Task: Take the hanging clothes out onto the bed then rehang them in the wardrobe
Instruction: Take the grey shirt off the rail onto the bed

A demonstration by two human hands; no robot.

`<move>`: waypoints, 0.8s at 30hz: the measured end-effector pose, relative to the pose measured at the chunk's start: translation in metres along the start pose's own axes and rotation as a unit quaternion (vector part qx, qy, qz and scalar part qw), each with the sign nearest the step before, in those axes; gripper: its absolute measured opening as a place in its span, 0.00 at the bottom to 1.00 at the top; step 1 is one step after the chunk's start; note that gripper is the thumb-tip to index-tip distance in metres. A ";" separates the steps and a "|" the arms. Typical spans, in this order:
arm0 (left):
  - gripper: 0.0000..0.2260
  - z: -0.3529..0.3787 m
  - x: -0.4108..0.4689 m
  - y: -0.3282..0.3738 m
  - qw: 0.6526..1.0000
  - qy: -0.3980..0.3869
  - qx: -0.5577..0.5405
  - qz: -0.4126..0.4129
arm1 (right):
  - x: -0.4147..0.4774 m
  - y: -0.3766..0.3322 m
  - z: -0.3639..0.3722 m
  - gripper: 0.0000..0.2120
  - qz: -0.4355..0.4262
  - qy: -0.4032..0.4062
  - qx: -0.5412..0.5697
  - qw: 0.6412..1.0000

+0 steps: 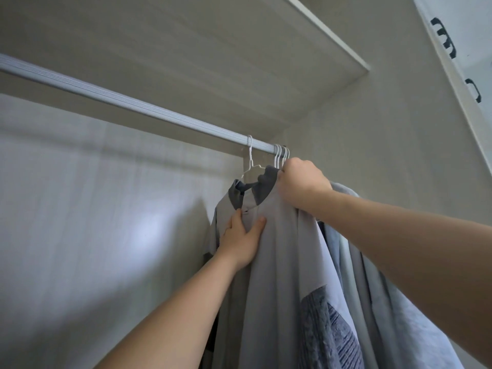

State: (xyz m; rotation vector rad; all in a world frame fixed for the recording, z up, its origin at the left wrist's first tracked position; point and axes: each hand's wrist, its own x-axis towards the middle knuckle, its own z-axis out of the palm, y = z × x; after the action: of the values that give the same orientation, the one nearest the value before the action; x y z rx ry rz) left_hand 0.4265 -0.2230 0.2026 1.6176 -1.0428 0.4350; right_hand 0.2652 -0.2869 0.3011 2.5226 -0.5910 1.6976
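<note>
A light grey shirt [277,262] with a dark grey collar hangs on a white hanger [250,161] from the silver wardrobe rail [133,103]. My left hand [241,242] lies on the shirt's chest just below the collar, thumb and fingers spread on the cloth. My right hand [302,185] grips the shirt's shoulder by the collar, right under a cluster of white hanger hooks [282,155] at the rail's right end. Pale blue-grey clothes [378,294] hang behind the shirt, partly hidden by my right arm.
The wardrobe's side wall [372,145] stands close on the right and a shelf [266,54] runs overhead. An open door with black handles [444,38] is at the upper right. Left of the clothes the rail is bare before the pale back panel [93,209].
</note>
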 end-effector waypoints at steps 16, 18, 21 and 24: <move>0.39 0.009 0.013 0.029 1.000 0.009 0.023 0.018 | 0.005 0.017 -0.008 0.12 -0.001 0.086 0.014 0.996; 0.38 0.008 0.013 0.035 0.999 0.013 0.026 0.020 | 0.007 0.017 -0.012 0.12 -0.002 0.091 0.015 0.996; 0.37 0.009 0.012 0.046 0.998 0.028 0.041 0.029 | 0.004 0.024 -0.022 0.13 -0.017 0.097 0.021 0.995; 0.35 0.013 0.006 0.058 0.993 0.073 0.079 0.039 | -0.010 0.042 -0.040 0.13 -0.040 0.107 0.019 0.993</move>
State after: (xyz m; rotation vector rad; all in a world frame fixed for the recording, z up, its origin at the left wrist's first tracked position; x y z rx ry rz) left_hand 0.3802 -0.2369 0.2370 1.6599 -0.9828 0.6944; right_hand 0.2128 -0.3131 0.3003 2.3095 -0.4405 1.9333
